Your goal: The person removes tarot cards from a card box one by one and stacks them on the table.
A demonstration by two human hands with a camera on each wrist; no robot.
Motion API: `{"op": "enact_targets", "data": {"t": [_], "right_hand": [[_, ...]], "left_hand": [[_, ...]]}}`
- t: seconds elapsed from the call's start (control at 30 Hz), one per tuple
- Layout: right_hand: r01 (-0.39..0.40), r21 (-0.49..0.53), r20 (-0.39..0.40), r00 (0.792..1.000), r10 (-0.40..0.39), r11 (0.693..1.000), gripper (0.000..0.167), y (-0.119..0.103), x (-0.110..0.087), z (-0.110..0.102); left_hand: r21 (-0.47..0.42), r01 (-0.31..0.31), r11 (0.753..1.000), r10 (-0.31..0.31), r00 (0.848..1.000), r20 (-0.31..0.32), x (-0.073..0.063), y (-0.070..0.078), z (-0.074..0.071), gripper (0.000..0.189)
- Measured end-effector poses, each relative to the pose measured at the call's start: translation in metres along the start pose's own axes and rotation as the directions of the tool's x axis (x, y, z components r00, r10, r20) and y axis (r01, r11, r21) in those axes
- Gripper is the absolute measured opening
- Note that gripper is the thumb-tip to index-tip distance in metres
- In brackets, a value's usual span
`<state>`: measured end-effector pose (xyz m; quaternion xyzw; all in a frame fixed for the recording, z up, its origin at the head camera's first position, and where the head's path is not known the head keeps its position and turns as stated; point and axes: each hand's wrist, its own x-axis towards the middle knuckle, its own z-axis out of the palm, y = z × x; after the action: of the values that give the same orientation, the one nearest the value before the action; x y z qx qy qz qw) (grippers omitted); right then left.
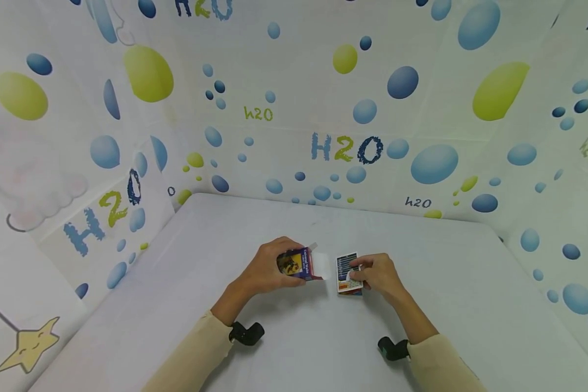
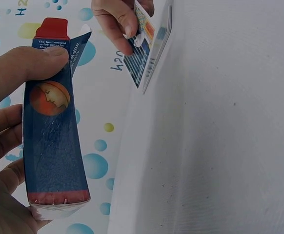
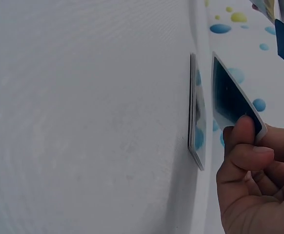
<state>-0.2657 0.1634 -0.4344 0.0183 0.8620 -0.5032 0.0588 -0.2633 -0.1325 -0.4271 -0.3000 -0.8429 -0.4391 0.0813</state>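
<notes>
My left hand (image 1: 268, 268) grips a small dark blue card box (image 1: 295, 263) with red ends and a picture on its front. Its end flap stands open, facing right. The left wrist view shows the thumb laid across the narrow side of the box (image 2: 51, 141), above a round face picture. Between thumb and fingers, my right hand (image 1: 381, 275) pinches a printed card (image 1: 344, 268), tilted in the right wrist view. Just below that card, a thin stack of cards (image 3: 192, 107) lies flat on the table, mostly covered by it in the head view.
A white cloth covers the table (image 1: 284, 343). Behind and beside it hang white sheets (image 1: 299, 109) printed with blue and green bubbles and H2O lettering. Each wrist carries a black camera (image 1: 246, 333). A yellow star (image 1: 29, 344) shows on the left.
</notes>
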Motion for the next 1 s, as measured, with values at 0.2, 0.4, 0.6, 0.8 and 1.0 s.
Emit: {"op": "enact_targets", "data": {"t": [0.2,0.4,0.6,0.8,1.0], "right_hand": [[-0.031,-0.019,0.006,1.000,0.031,0.999,0.021,0.002,0.002,0.002],[-0.055,-0.076,0.000,0.998,0.055,0.996,0.022,0.005,0.007,0.004],[-0.072,-0.167,-0.012,0.997,0.071,0.983,0.022,0.006,0.008,0.005],[-0.072,-0.200,-0.001,0.997,0.073,0.977,0.023,0.009,0.010,0.006],[-0.060,-0.247,-0.016,0.998,0.058,0.967,0.024,0.010,0.011,0.004]], "left_hand": [[0.011,0.004,1.000,-0.004,1.000,-0.005,0.000,0.001,0.000,0.067],[0.007,0.018,1.000,-0.018,1.000,0.003,0.001,0.002,0.000,0.067],[0.003,0.017,1.000,-0.017,1.000,0.002,0.001,0.001,0.001,0.067],[0.011,0.015,1.000,-0.015,1.000,0.000,0.000,0.000,0.001,0.067],[0.009,0.008,1.000,-0.008,1.000,0.000,0.000,0.001,0.001,0.067]]}}
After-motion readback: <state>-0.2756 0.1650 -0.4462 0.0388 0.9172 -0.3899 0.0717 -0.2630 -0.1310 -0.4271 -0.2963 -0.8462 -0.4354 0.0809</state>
